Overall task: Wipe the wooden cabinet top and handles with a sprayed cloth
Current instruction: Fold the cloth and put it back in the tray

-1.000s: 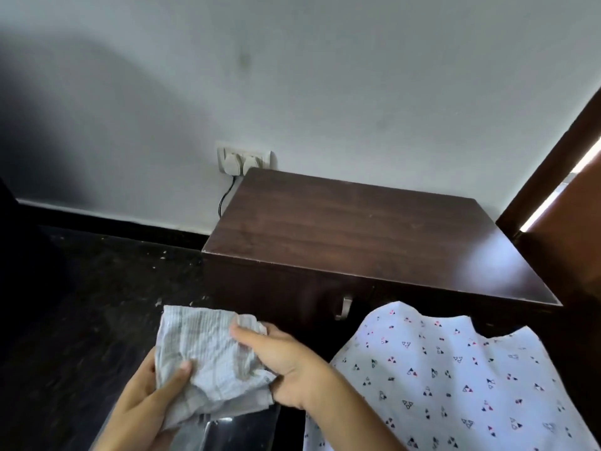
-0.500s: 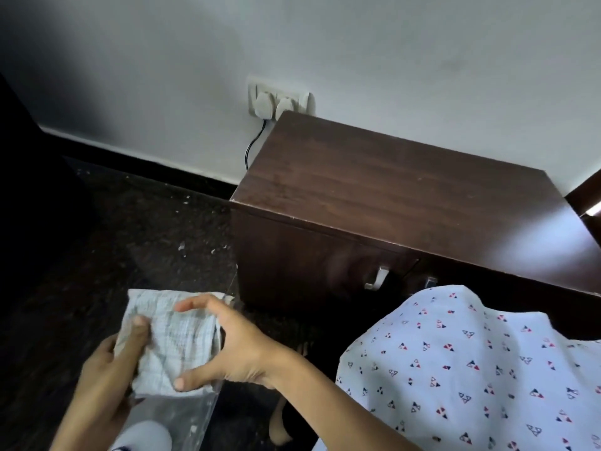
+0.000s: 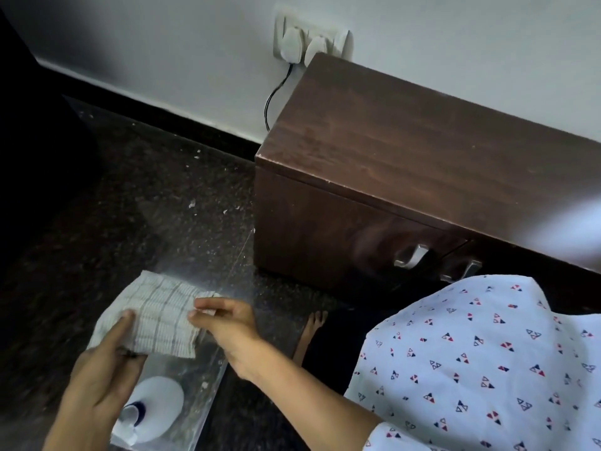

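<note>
- The left hand (image 3: 97, 379) holds the folded cloth (image 3: 153, 317), thumb pressed on top.
- The right hand (image 3: 224, 323) pinches the cloth's right edge.
- The cabinet (image 3: 406, 157) stands against the wall, well apart from the cloth.
- A white bottle (image 3: 153, 408) sits below the cloth.

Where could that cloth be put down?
The whole wooden cabinet top lies bare, from the wall plugs to its front edge. The clear surface under both hands is crowded by the cloth and spray bottle.

cabinet (image 3: 422, 151) cropped right, handles (image 3: 411, 255) blurred — (smeared)
</note>
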Demonstrator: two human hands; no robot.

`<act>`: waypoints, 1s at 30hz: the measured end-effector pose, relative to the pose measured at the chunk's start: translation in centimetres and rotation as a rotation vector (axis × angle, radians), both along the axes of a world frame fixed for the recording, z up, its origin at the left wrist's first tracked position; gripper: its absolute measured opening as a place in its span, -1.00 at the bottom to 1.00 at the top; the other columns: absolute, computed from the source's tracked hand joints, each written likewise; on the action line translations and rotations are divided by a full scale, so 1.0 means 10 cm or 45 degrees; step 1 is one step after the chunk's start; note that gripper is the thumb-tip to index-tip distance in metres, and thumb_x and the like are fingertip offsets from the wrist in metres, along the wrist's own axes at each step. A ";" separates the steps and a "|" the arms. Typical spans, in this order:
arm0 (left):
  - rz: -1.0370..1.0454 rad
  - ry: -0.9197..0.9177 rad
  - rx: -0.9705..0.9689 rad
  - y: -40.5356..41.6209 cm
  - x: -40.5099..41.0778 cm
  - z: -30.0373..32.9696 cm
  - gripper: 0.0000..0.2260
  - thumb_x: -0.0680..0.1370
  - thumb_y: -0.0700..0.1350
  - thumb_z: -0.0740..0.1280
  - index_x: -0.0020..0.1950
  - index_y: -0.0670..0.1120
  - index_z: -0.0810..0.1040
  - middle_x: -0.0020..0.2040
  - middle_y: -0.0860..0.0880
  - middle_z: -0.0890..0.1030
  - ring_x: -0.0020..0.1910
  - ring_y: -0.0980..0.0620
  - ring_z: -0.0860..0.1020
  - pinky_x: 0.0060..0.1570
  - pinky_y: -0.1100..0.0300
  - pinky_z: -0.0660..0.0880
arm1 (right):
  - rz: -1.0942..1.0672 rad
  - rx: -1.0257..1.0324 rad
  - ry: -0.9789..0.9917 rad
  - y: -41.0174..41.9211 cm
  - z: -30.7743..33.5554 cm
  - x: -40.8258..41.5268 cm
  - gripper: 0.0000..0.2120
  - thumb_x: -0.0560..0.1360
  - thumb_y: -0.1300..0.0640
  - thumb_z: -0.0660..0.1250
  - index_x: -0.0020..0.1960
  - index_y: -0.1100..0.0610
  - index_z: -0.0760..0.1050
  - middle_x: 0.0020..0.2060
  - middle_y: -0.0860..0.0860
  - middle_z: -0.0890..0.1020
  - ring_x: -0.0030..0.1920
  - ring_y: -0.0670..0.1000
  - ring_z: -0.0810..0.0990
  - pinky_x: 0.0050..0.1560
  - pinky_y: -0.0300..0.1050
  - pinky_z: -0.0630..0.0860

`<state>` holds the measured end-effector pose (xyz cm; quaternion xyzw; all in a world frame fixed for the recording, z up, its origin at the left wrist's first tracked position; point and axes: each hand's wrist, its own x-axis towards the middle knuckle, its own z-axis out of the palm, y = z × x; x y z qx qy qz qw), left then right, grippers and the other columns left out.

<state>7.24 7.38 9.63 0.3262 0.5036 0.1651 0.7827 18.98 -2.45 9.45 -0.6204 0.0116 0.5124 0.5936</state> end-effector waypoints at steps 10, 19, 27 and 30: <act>0.023 0.067 -0.063 0.05 -0.02 -0.28 -0.75 0.62 -0.04 0.14 0.02 -0.15 0.54 -0.19 -0.07 0.72 -0.24 0.08 0.70 -0.32 0.19 0.64 | 0.461 -0.014 0.458 0.06 -0.40 0.32 -0.78 0.46 0.01 0.40 0.05 0.08 0.56 -0.05 0.03 0.65 -0.07 -0.04 0.61 -0.09 -0.20 0.54; 0.451 -0.012 -0.253 -0.25 0.11 -0.72 -0.60 0.50 -0.27 0.34 0.33 -0.23 0.43 0.25 -0.18 0.57 0.16 -0.13 0.58 0.02 0.00 0.60 | 0.677 -0.275 -0.499 0.31 -0.87 0.38 -0.80 0.54 0.18 0.31 0.15 0.16 0.48 0.05 0.05 0.63 0.00 0.00 0.59 0.02 -0.16 0.53; 0.377 0.767 0.450 -0.46 0.29 -1.12 -0.32 0.54 -0.39 0.12 0.53 0.01 -0.10 0.46 -0.20 0.30 0.39 -0.14 0.36 0.39 -0.04 0.33 | 1.113 -0.109 -1.305 0.30 -1.24 0.29 -0.45 0.51 0.42 0.12 0.38 -0.05 0.30 0.29 0.00 0.45 0.24 0.05 0.47 0.25 0.04 0.43; 0.411 0.868 0.625 -0.46 0.35 -1.23 -0.35 0.48 -0.47 0.08 0.52 -0.06 0.07 0.45 -0.16 0.30 0.42 -0.09 0.31 0.45 0.09 0.22 | 1.232 -0.093 -1.362 0.34 -1.39 0.25 -0.43 0.48 0.46 0.11 0.39 0.04 0.36 0.34 -0.02 0.41 0.31 0.04 0.43 0.31 0.05 0.38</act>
